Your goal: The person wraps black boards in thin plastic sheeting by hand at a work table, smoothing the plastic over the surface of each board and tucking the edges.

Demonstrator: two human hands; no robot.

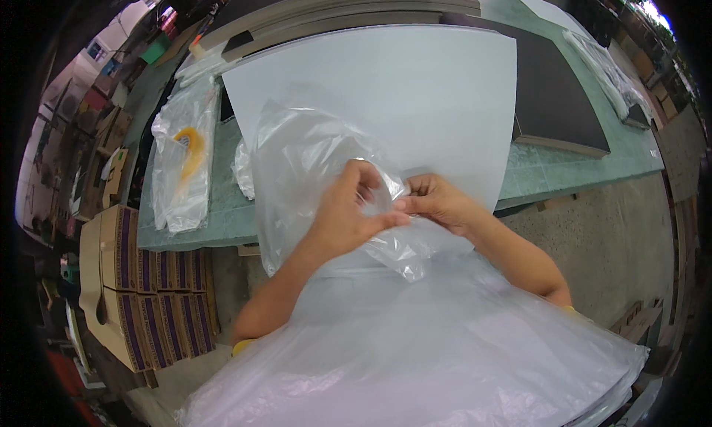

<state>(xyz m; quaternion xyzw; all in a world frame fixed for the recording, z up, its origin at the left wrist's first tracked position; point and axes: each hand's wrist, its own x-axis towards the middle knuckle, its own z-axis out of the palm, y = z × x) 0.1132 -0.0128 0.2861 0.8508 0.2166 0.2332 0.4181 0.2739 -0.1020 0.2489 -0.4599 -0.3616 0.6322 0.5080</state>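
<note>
A crumpled clear plastic bag (300, 160) lies over the left part of a large white sheet (445, 86). My right hand (441, 202) pinches the bag's edge between thumb and fingers. Close beside it, my left hand (343, 216) is over the bag with its fingers curved and the thumb spread apart from them. The left thumb tip comes near the right fingertips; whether it touches the film there is hard to see. A wide pile of translucent plastic film (415, 345) spreads across the front, below my forearms.
The green table (541, 179) carries stacked dark boards (560, 93) at the back and right. On its left, a yellow tape dispenser (191, 156) rests on folded plastic bags (167, 197). More plastic (608, 71) lies far right. Stacked cardboard boxes (141, 279) stand on the floor at left.
</note>
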